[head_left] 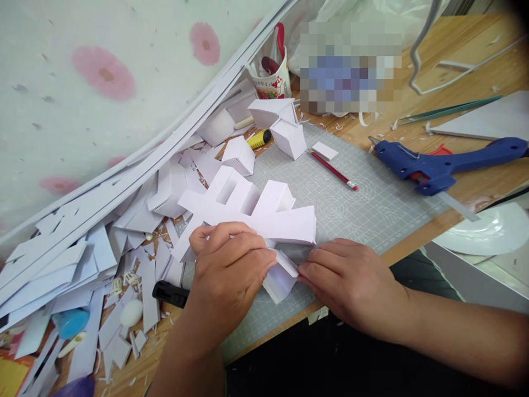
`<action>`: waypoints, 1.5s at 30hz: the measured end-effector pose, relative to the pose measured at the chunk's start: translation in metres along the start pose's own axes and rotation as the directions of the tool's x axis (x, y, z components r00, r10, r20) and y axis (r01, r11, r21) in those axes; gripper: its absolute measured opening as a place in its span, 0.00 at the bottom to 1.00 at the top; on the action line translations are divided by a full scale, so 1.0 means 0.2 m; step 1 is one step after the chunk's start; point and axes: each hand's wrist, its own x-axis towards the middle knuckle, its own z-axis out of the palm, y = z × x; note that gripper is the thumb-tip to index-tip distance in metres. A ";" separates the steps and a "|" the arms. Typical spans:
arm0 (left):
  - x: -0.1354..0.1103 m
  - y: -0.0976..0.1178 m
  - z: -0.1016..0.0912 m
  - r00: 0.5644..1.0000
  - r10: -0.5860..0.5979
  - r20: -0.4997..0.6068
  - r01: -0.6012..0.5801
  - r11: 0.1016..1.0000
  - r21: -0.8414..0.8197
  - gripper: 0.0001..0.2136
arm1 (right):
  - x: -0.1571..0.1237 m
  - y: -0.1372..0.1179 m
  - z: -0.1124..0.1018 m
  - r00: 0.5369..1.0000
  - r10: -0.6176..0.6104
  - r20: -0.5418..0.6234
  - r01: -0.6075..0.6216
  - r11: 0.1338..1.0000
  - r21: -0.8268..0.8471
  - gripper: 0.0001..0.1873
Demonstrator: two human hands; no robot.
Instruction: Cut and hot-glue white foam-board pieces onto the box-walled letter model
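A white foam-board letter shape [248, 207] with several arms lies near the front of the grey cutting mat [330, 193]. My left hand [231, 270] rests at its near side, fingers curled and closed on the white shape's lower part. My right hand [347, 275] lies to the right, its fingertips pinched at the edge of a folded white strip [281, 275] that projects from the shape. The fingers of my left hand hide where the strip meets the shape. A red pencil [334, 171] and a small white block [324, 150] lie beyond the shape.
A blue glue gun [438, 162] lies at the right, with green tweezers [450, 110] behind it. White board offcuts [82, 264] crowd the left. Small white boxes [238, 156], a yellow cutter [259, 139] and a paper cup [270, 77] stand or lie toward the back.
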 end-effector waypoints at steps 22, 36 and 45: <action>0.00 -0.01 0.02 0.999 0.024 -0.029 -0.024 1.000 0.012 0.07 | -0.01 -0.01 0.00 0.987 -0.090 -0.129 0.082 0.994 -0.066 0.09; -0.02 -0.01 0.03 0.998 0.023 -0.051 -0.022 1.000 0.022 0.07 | -0.03 0.00 -0.01 0.987 -0.004 -0.160 0.008 1.000 0.023 0.06; -0.03 -0.02 0.03 0.999 0.030 -0.044 -0.029 0.999 0.024 0.07 | -0.01 -0.02 0.01 0.995 -0.048 -0.093 0.035 0.990 -0.137 0.10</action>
